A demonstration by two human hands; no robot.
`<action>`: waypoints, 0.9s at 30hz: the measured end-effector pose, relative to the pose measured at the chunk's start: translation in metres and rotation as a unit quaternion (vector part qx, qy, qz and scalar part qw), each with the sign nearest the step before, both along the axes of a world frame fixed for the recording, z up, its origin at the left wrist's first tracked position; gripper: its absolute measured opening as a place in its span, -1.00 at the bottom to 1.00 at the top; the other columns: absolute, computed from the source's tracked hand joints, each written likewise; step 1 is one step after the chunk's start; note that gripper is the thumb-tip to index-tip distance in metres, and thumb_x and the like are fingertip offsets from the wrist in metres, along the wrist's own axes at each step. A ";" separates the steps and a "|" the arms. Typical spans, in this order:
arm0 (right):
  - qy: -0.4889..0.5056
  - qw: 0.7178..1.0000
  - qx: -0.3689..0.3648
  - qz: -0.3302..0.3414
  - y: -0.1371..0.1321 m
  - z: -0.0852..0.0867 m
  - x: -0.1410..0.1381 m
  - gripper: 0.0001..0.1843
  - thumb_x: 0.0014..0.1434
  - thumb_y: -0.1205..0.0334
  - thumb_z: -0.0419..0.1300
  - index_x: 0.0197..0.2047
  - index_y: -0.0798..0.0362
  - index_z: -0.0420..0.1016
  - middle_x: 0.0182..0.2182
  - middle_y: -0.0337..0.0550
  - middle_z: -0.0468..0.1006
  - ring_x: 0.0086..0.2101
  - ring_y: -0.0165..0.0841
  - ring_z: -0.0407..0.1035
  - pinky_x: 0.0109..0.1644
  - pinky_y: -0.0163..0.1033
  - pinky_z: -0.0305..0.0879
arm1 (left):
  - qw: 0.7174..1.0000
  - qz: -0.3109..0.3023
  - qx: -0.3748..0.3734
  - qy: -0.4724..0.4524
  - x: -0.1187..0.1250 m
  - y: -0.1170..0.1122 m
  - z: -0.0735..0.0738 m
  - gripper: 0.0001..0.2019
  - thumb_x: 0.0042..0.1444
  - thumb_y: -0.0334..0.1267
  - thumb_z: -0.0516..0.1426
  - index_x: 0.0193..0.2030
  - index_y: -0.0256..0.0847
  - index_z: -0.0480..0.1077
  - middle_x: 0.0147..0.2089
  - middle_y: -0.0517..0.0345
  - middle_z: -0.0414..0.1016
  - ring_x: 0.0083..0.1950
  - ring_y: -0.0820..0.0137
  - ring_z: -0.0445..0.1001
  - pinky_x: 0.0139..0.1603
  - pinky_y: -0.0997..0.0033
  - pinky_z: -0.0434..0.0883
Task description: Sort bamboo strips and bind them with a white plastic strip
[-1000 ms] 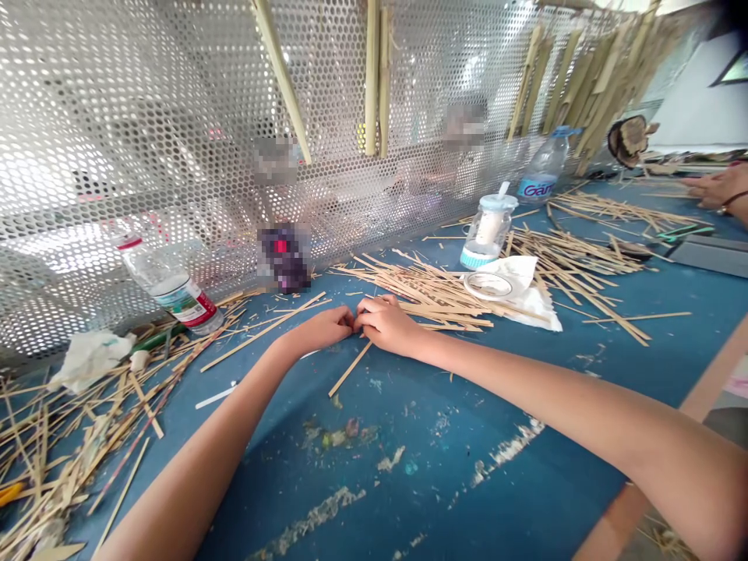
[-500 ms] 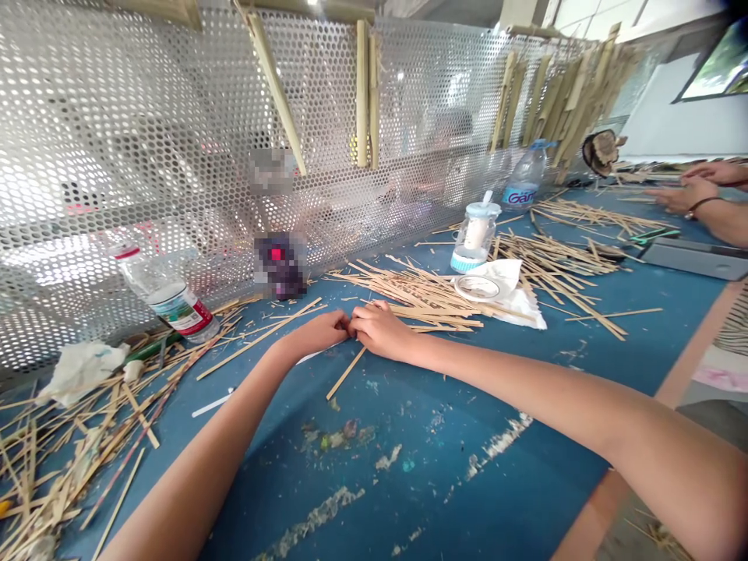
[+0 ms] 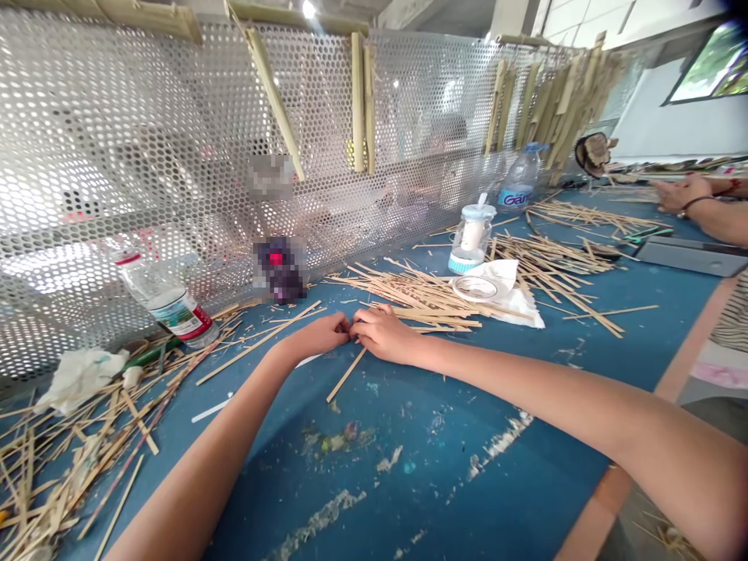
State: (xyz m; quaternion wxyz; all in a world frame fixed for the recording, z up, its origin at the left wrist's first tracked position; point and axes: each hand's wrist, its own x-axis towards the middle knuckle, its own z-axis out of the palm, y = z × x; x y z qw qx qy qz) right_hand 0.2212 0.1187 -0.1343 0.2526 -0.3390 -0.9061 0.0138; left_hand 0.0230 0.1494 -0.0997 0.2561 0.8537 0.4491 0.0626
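Movement is slight since the last look: your left hand (image 3: 315,336) and right hand (image 3: 381,333) sit where they were, fingertips meeting, while the co-worker's hands (image 3: 681,195) at the far right have drawn closer together. Both your hands are curled, fingers bent toward each other; whether they pinch anything between them is too small to tell. A bamboo strip (image 3: 346,375) runs out from just under your right hand, a longer strip (image 3: 260,343) lies beside your left hand, and a heap of bamboo strips (image 3: 421,296) sits just past your knuckles. The blue bench (image 3: 409,506) is worn and paint-flecked (pale scuffs nearest you), with a perforated metal screen (image 3: 175,140) along its far edge. A plastic bottle (image 3: 169,304) lies on its side by the screen, and a jar (image 3: 472,238) stands beyond the heap. Open bench stretches below your forearms, out to a tan border (image 3: 608,499) on the right.
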 end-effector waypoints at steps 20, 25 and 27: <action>0.095 0.993 -0.066 -0.025 0.014 -0.005 0.003 -0.69 0.20 0.52 0.01 -0.31 0.06 0.55 -0.24 -0.17 0.54 -0.13 -0.31 0.36 -0.01 -0.14 -0.06 | 0.998 0.065 0.011 0.017 0.010 -0.007 0.006 -0.75 0.06 -0.05 0.05 -0.30 -0.18 0.35 -0.35 0.17 0.45 -0.30 0.30 0.40 -0.38 0.37 0.21; 0.085 0.993 -0.076 -0.018 0.011 -0.002 0.004 -0.67 0.21 0.49 0.03 -0.26 0.03 0.60 -0.24 -0.15 0.52 -0.15 -0.31 0.35 0.01 -0.13 -0.06 | 0.997 0.061 0.025 0.049 0.010 -0.013 0.015 -0.78 0.10 -0.11 0.01 -0.27 -0.18 0.37 -0.31 0.14 0.49 -0.26 0.28 0.44 -0.35 0.37 0.25; 0.080 0.994 -0.073 -0.016 0.009 0.000 0.004 -0.66 0.21 0.49 0.03 -0.26 0.03 0.62 -0.24 -0.15 0.52 -0.15 -0.30 0.35 0.01 -0.13 -0.06 | 0.995 0.057 0.040 0.067 0.012 -0.017 0.017 -0.81 0.13 -0.15 0.01 -0.25 -0.18 0.36 -0.29 0.11 0.50 -0.26 0.27 0.45 -0.33 0.37 0.26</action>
